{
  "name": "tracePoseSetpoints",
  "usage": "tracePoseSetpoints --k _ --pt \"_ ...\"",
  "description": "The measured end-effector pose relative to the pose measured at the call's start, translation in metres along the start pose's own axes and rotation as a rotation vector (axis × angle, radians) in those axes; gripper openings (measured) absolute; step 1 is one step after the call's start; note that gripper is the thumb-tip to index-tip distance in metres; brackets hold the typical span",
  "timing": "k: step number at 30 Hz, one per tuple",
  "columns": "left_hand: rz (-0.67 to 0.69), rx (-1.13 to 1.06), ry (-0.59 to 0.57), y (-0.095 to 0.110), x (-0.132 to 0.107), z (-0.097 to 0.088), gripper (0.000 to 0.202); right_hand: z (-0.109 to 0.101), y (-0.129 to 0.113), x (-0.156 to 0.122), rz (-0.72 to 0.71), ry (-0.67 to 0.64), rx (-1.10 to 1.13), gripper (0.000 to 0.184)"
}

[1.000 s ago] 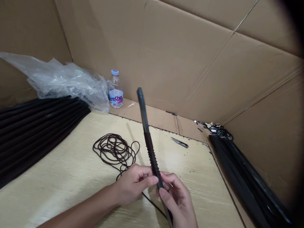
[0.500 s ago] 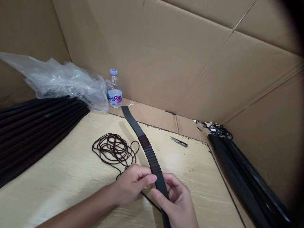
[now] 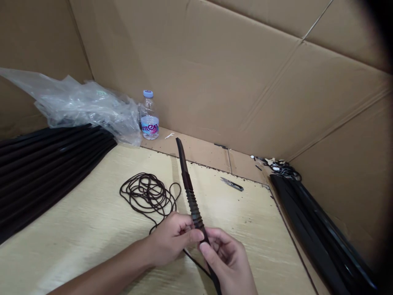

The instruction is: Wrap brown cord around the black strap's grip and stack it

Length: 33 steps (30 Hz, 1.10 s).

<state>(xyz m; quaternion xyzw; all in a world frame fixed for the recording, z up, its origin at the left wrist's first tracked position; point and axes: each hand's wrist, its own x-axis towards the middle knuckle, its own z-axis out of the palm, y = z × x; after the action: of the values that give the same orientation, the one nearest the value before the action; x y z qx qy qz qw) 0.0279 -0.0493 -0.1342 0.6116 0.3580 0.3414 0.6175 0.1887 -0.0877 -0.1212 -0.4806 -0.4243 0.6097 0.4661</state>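
A long dark strap [image 3: 186,180], partly wrapped in several turns of cord, points away from me and is seen nearly edge-on. My left hand [image 3: 176,237] pinches it just below the wrapped turns, thumb on top. Close beside, my right hand [image 3: 229,258] grips the strap's lower part between thumb and fingers. A dark brown cord [image 3: 147,192] lies in a loose tangle on the table left of the strap. One length of it runs behind my left hand and comes out below, toward the strap's near end. The fingers' undersides are hidden.
Thread snips [image 3: 232,184] lie right of the strap. A water bottle [image 3: 150,127] and a clear plastic bag [image 3: 89,106] stand at the back left. Dark strips [image 3: 46,164] are piled left, black ones [image 3: 307,213] right. Cardboard walls [image 3: 215,73] enclose the table.
The strap has been turned from its flat face to nearly edge-on, and its far end has swung right. My hands have stayed almost in place, still gripping it.
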Motion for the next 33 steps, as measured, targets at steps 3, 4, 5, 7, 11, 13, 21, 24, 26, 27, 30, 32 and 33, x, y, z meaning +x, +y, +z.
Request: tracePoseSetpoints --k 3,4,5,7,11,13,21,24,26,27,30,32,33 --pt "-0.024 -0.02 0.022 0.005 0.001 0.002 0.031 -0.005 -0.004 0.005 0.01 -0.026 -0.032 0.027" --pt "-0.038 -0.049 0.027 0.007 0.001 0.003 0.027 -0.006 -0.005 0.006 0.007 -0.012 -0.037 0.028" --pt "-0.051 -0.081 0.031 0.009 0.001 0.005 0.024 -0.007 -0.006 0.008 0.004 -0.004 -0.044 0.028" --pt "-0.082 -0.134 0.045 0.01 0.002 0.007 0.02 -0.009 -0.007 0.009 -0.002 -0.013 -0.057 0.028" --pt "-0.123 -0.304 -0.002 0.006 0.003 0.013 0.025 -0.008 -0.005 0.008 0.06 -0.099 0.022 0.037" --pt "-0.123 -0.395 -0.045 0.004 0.003 0.015 0.028 -0.007 -0.004 0.007 0.107 -0.129 0.069 0.043" --pt "-0.074 -0.368 -0.052 0.004 0.001 0.014 0.026 -0.011 -0.004 0.006 0.127 -0.118 0.059 0.043" --pt "-0.068 -0.352 -0.044 0.007 0.001 0.014 0.026 -0.011 -0.004 0.007 0.173 -0.098 -0.01 0.048" --pt "-0.068 -0.359 -0.026 0.008 0.001 0.015 0.028 -0.01 -0.004 0.007 0.22 -0.079 -0.033 0.051" --pt "-0.071 -0.356 -0.01 0.008 0.001 0.015 0.029 -0.01 -0.005 0.007 0.242 -0.076 -0.042 0.053" --pt "-0.087 -0.319 0.055 0.009 0.001 0.015 0.033 -0.008 -0.006 0.007 0.293 -0.087 -0.063 0.058" --pt "-0.1 -0.294 0.09 0.01 0.001 0.014 0.035 -0.008 -0.006 0.008 0.317 -0.092 -0.069 0.059" --pt "-0.107 -0.286 0.095 0.01 0.0 0.013 0.035 -0.008 -0.006 0.008 0.322 -0.089 -0.07 0.058"
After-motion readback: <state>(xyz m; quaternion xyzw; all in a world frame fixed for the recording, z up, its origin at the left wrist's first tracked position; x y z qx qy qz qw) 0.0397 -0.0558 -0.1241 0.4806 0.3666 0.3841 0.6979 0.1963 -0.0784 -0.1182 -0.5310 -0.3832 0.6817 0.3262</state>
